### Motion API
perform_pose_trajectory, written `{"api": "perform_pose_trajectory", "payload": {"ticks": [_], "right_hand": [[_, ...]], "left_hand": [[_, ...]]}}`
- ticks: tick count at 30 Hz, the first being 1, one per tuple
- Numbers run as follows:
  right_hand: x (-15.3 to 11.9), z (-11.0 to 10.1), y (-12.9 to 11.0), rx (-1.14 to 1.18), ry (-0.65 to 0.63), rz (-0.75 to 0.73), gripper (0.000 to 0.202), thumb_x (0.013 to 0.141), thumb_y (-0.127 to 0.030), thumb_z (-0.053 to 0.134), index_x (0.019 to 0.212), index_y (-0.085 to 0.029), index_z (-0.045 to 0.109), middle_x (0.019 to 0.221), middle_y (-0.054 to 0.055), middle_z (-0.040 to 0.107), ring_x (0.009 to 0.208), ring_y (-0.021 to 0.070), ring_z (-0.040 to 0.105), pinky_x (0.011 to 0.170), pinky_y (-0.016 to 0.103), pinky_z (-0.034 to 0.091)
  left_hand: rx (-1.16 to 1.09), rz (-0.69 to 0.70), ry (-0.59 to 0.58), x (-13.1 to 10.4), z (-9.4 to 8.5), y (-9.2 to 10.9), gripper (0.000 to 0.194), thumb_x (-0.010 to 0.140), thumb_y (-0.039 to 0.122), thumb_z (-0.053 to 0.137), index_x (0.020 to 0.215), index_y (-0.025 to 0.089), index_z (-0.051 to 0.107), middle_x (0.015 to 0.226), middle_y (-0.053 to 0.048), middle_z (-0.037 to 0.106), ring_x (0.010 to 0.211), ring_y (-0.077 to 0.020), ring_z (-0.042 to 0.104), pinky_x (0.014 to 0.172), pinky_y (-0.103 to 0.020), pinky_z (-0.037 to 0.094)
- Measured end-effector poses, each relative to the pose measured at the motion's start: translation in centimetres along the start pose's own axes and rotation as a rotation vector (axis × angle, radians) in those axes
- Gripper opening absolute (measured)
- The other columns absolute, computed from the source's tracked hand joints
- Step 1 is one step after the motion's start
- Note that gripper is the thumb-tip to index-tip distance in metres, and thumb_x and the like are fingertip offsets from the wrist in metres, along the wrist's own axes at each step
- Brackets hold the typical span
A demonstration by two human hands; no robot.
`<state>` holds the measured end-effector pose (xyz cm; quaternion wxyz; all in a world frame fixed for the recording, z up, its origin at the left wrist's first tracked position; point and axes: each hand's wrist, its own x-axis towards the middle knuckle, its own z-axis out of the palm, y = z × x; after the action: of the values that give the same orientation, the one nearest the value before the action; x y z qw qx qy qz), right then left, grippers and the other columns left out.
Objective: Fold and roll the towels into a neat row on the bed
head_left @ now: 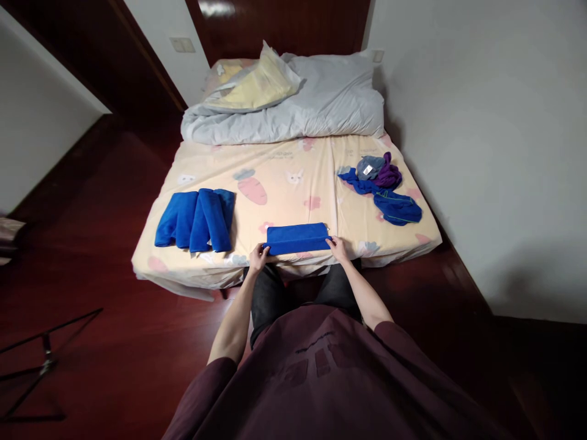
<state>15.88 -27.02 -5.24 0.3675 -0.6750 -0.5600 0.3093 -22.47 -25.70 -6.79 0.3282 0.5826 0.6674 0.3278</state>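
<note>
Blue cloth (297, 239), folded — left fingers (261, 249) pinching one end, right fingers (332, 242) the other

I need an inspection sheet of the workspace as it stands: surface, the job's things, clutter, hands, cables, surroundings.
Surface: bed with a patterned sheet, lightly creased.
Job's things: folded blue cloth at the near edge; folded blue bundles side by side on the left; crumpled pile on the right, with a purple cloth, a grey-blue cloth and blue cloth.
Clutter: pale quilt bunched at the far end.
Hands: left hand and right hand grip opposite ends of the folded blue cloth.
Cables: nothing seen.
Surroundings: dark red floor, pale wall on the right, black-legged stand at lower left.
</note>
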Motion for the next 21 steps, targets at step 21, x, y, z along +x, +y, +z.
{"api": "perform_pose_trajectory", "payload": {"ticks": [21], "right_hand": [[1.4, 1.2, 1.0, -0.182, 0.045, 0.032, 0.038, 0.1, -0.048, 0.05, 0.081, -0.022, 0.07, 0.079, 0.01, 0.075, 0.08, 0.0271, 0.07, 0.084, 0.037, 0.057]], "left_hand": [[0.119, -0.058, 0.027, 0.0, 0.4, -0.9, 0.036, 0.097, 0.047, 0.049, 0.097, 0.018, 0.071, 0.093, -0.012, 0.076, 0.094, -0.0286, 0.072, 0.091, -0.039, 0.055]]}}
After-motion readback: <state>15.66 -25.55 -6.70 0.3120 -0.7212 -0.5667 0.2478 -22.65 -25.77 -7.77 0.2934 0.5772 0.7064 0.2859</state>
